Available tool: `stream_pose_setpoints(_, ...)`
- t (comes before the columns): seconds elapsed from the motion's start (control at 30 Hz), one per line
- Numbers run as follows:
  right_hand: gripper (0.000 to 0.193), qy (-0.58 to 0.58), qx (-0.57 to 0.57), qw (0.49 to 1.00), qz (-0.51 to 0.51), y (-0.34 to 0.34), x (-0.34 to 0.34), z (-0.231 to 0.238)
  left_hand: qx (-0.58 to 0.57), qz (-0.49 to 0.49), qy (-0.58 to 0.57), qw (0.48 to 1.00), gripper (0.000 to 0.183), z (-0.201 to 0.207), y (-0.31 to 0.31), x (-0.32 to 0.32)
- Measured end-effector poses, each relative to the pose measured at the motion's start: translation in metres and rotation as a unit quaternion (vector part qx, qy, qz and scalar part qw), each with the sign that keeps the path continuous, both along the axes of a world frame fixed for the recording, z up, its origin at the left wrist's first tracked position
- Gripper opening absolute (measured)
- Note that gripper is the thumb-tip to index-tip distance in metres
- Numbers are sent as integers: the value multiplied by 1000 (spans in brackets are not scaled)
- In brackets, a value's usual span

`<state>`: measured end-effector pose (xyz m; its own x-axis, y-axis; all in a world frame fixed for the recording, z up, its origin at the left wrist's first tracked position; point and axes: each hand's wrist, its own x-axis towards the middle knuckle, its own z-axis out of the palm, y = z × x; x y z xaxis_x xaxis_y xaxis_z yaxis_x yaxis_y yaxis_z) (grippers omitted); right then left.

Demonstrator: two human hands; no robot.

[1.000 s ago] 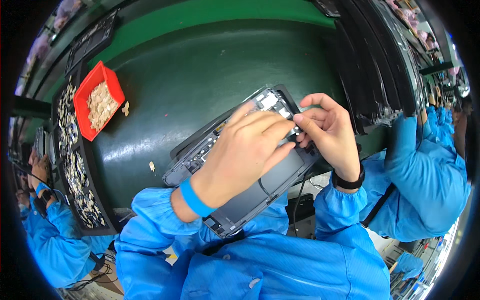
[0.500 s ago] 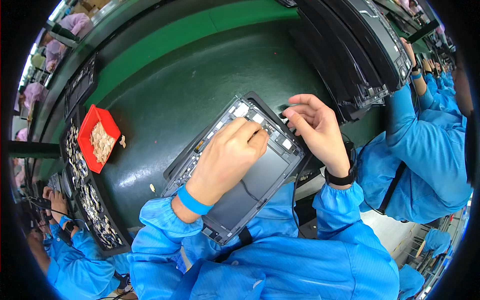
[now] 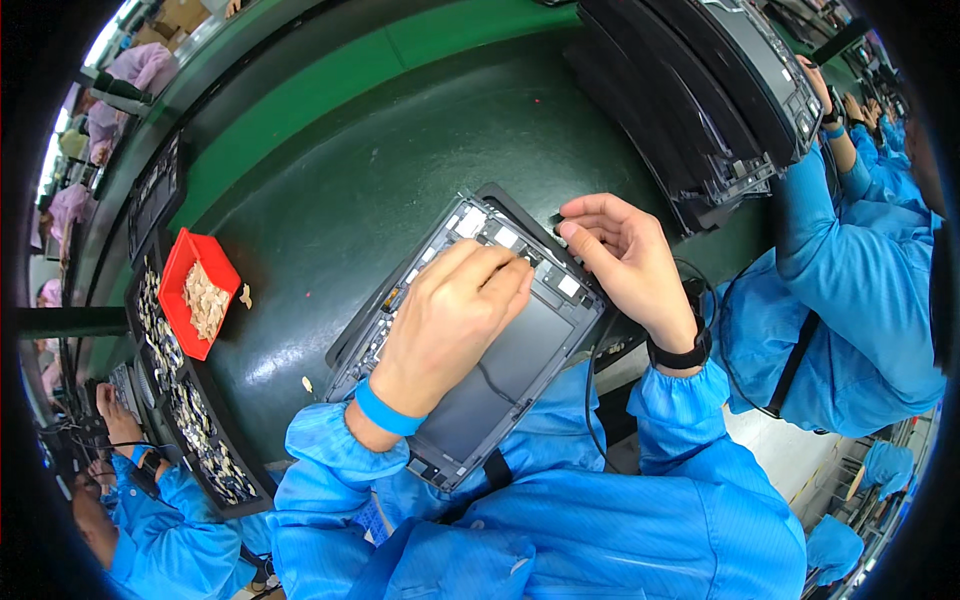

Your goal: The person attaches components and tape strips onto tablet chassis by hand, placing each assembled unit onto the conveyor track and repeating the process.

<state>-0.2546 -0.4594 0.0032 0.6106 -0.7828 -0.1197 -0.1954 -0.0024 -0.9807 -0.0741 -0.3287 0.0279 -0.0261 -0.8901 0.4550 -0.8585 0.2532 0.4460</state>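
An opened tablet housing [image 3: 520,345], with a flat grey panel and small parts along its edges, lies tilted before me on a black tray [image 3: 497,193]. Over its upper part is my left hand [image 3: 450,310], fingers curled and tips pressed together. Whatever they may hold is hidden under the fingers. Just beyond the housing's right edge, my right hand [image 3: 625,255] pinches a small black piece [image 3: 557,220] between thumb and fingertips. A blue band circles my left wrist, a black band my right.
Left on the green table [image 3: 310,190] stand a red bin [image 3: 170,292] of small pale pieces and a black tray of small parts [image 3: 205,435]. Stacked black trays [image 3: 665,100] rise at upper right. Co-workers in blue sit on both sides; a cable [image 3: 597,390] hangs beside the housing.
My right hand has shifted slightly left, with the small black piece still at its fingertips. My left hand stays over the housing with little movement. The whole view has turned a little.
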Motion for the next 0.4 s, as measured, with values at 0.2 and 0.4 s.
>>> stream_pose_setpoints(0.2, 26, -7, -20, 1000, 4, 2, 0, -4, 15, 18, 9, 1000, 13, 0, 2, -5)
stream_pose_setpoints(0.4, 33, 76, -87, 991, 64, 3, -3, -1, 30, 15, 65, 997, 14, -5, -2, -4)
